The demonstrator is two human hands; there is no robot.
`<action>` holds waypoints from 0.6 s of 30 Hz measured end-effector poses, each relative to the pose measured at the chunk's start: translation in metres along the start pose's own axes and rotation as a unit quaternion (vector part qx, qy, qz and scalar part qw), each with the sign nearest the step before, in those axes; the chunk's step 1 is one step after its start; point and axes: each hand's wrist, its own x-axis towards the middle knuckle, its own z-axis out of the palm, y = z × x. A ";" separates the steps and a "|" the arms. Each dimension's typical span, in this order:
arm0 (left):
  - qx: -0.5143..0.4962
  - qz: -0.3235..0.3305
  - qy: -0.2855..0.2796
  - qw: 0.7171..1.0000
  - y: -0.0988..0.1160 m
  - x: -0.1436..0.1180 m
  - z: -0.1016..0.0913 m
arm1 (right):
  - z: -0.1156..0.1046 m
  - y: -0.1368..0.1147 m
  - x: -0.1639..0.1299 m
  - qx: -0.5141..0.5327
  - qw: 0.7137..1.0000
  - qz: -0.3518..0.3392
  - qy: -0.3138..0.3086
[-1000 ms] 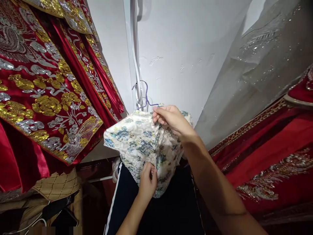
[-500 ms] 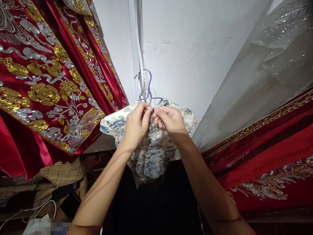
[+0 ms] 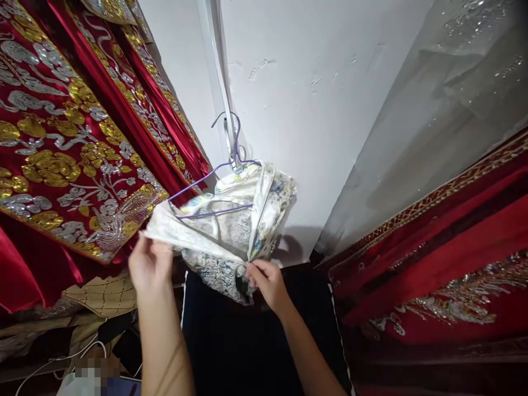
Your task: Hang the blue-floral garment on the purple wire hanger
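- Bright, even light on the white wall (image 3: 313, 110); a soft shadow falls under the hanging floral garment (image 3: 231, 220).
- Edges bend wide; the bottom is dim.

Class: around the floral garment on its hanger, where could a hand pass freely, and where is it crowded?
Free: the white wall right of the purple wire hanger, up to the grey sequinned drape. Crowded: left, red gold-embroidered robes touch the floral satin garment; below, both hands grip it.

Garment (image 3: 231, 231) on hanger (image 3: 225, 165), before wall (image 3: 313, 82); embroidered robes (image 3: 61, 154) left, draped cloth (image 3: 433, 110) right.
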 end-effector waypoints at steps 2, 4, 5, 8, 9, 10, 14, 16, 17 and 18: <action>-0.020 -0.069 0.058 0.996 -0.034 -0.026 -0.009 | -0.002 0.004 -0.009 0.036 0.998 0.034 0.026; -0.026 -0.089 0.127 0.988 -0.067 -0.057 -0.007 | -0.009 0.001 -0.010 0.041 0.997 0.046 0.048; -0.014 -0.094 0.152 0.984 -0.080 -0.072 -0.004 | -0.014 -0.001 -0.010 0.036 0.997 0.042 0.053; 0.021 -0.135 0.145 0.980 -0.096 -0.098 0.008 | -0.031 -0.008 -0.007 0.018 0.998 0.050 0.038; 0.022 -0.146 0.128 0.981 -0.094 -0.101 0.012 | -0.036 -0.008 -0.007 0.005 0.997 0.071 0.018; 0.015 -0.151 0.108 0.982 -0.090 -0.101 0.016 | -0.041 -0.006 -0.008 -0.017 0.995 0.100 -0.012; -0.073 -0.160 0.037 0.984 -0.066 -0.101 0.030 | -0.049 0.012 -0.016 -0.160 0.951 0.187 -0.187; -0.091 -0.164 -0.014 0.982 -0.056 -0.109 0.039 | -0.045 0.015 -0.017 -0.202 0.948 0.168 -0.179; -0.085 -0.163 -0.045 0.982 -0.053 -0.115 0.045 | -0.041 0.013 -0.016 -0.196 0.958 0.152 -0.147; -0.070 -0.161 -0.085 0.981 -0.050 -0.122 0.050 | -0.036 0.008 -0.014 -0.169 0.970 0.137 -0.109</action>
